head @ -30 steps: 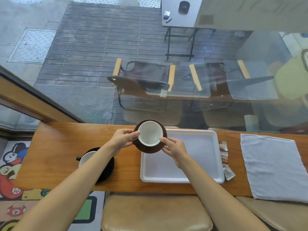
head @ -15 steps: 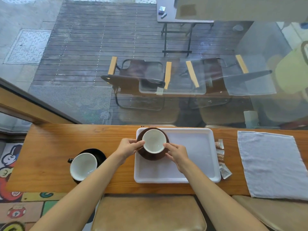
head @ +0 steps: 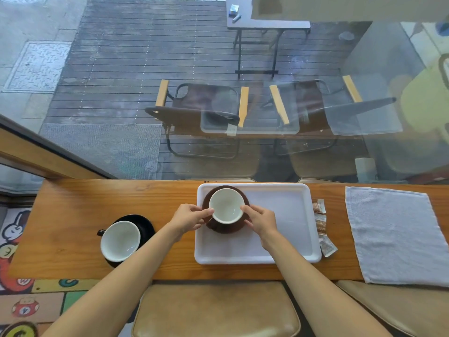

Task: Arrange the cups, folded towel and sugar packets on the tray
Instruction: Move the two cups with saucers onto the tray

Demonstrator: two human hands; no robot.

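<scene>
i judged the job barely started, about one piece of four in place. taking the white tray [head: 279,254] as my marker and going left to right: the second cup [head: 120,240], white inside, sat on its black saucer [head: 145,224] well to the left of the tray, on the wooden counter [head: 73,215], untouched. the first cup [head: 226,205] on its brown saucer [head: 227,228] was in the tray's far left corner, and from this view i could not tell whether the saucer was fully down on the tray floor or a touch above it. just off the tray's right edge lay the sugar packets [head: 320,226] in a loose line on the counter, none on the tray. further right again, well apart from the tray, the towel [head: 393,234] lay spread flat and not yet folded, so i reckoned it wanted folding as well as moving.

my left hand [head: 188,218] was curled at the left side of the first cup, thumb and fingertips [head: 209,211] on its rim and the saucer's edge. my right hand [head: 261,220] mirrored it on the right side, fingers pinched in against the cup wall and saucer. both hands were closed around that cup and saucer together, neither one spread loose, and nothing else was in them.
</scene>
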